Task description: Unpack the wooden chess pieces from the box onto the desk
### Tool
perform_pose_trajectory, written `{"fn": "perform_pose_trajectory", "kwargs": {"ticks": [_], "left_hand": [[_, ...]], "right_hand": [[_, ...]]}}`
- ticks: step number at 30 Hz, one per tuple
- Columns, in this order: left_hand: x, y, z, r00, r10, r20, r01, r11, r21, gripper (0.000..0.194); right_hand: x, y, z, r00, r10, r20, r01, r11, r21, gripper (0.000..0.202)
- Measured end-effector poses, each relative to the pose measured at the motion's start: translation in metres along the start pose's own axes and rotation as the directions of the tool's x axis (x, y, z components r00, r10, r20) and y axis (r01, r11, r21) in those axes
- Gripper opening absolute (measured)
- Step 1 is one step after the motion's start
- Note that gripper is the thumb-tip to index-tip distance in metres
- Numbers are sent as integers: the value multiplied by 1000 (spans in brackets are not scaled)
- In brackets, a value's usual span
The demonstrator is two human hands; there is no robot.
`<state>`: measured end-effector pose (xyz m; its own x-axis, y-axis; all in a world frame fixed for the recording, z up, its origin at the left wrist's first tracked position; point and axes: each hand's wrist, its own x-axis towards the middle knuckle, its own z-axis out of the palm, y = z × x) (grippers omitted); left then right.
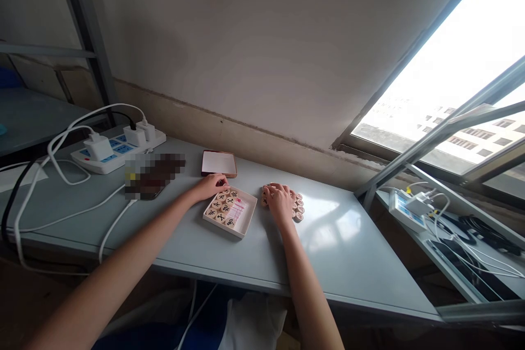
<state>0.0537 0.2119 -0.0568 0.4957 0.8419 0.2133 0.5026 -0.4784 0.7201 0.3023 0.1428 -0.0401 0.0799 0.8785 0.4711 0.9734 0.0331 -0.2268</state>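
A shallow box (pixel 249 219) of Chinese chess pieces rests on the desk. Round wooden pieces (pixel 220 204) with dark characters lie in rows in its left part, and a pink-marked bottom shows at the right. My left hand (pixel 210 186) is closed at the box's far left corner, its fingers curled at the rim. To the right, my right hand (pixel 279 201) lies palm down with spread fingers over a cluster of loose Chinese chess pieces (pixel 298 209). It covers part of the cluster, and its fingertips touch pieces there.
Behind the box lies its lid (pixel 219 164), inside up. Leftward are a power strip (pixel 118 147) with chargers, loose white cables (pixel 74 210) and a blurred-out dark object (pixel 156 178). A wall (pixel 246 65) borders the grey desk (pixel 197 254); another power strip (pixel 406 210) stands on the right shelf.
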Motion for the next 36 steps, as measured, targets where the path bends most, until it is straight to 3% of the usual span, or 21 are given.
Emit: {"fn": "perform_pose_trajectory", "kwargs": {"ticks": [5, 8, 10, 12, 14, 16, 20, 26, 32, 36], "left_hand": [[0, 0, 0, 1000, -7, 2, 7, 1000, -2, 26], [1, -1, 0, 1000, 5, -1, -5, 1000, 3, 26], [1, 0, 0, 1000, 13, -4, -13, 1000, 4, 26], [0, 3, 0, 1000, 12, -12, -12, 1000, -2, 25], [-1, 5, -1, 1000, 5, -18, -5, 1000, -15, 23], [-1, 7, -1, 1000, 5, -21, -6, 1000, -28, 21], [0, 6, -1, 999, 17, -29, -18, 999, -27, 22], [1, 4, 0, 1000, 23, -15, -24, 999, -38, 23], [0, 7, -1, 1000, 2, -11, -2, 999, -52, 24], [0, 5, 0, 1000, 10, -6, -10, 997, -75, 25]], "right_hand": [[1, -1, -4, 999, -26, -20, 27, 997, 72, 28], [-1, -11, -14, 975, -205, 84, 173, 942, 288, 21], [-4, -24, -23, 909, -357, 215, 221, 849, 479, 19], [-10, -38, -33, 788, -506, 351, 214, 760, 614, 19], [-14, -51, -38, 659, -612, 437, 226, 716, 661, 22], [-17, -60, -40, 605, -645, 467, 264, 716, 646, 24], [-20, -64, -33, 633, -619, 465, 272, 740, 615, 25], [-19, -58, -29, 684, -620, 384, 232, 684, 692, 23], [-18, -58, -35, 671, -623, 403, 186, 667, 722, 20], [-6, -44, -33, 842, -453, 292, 122, 687, 716, 21]]}}
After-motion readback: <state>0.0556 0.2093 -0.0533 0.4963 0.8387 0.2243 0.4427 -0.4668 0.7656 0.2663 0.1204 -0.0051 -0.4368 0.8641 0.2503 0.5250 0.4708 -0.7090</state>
